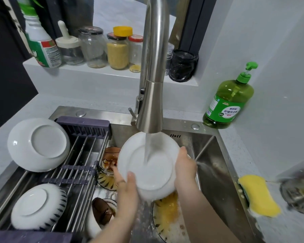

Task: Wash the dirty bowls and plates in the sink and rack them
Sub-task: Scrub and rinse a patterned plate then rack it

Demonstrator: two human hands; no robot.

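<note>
Rinsing the white plate [133,155] underside-up beneath the faucet [153,102] over the sink [216,172] | we gripped its rim: left hand [125,183] thumb on the near-left edge, right hand [184,165] curled round the right edge | drying rack [86,144] lay leftward, nearer our left hand.

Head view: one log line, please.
rinsing | left hand, right hand: hold white plate | faucet: running onto plate | rack: white dish, striped dish

Counter [244,153] – grey | soap btl [228,100] rear corner | yellow sponge [259,195] – by sink [216,181] edge
</note>
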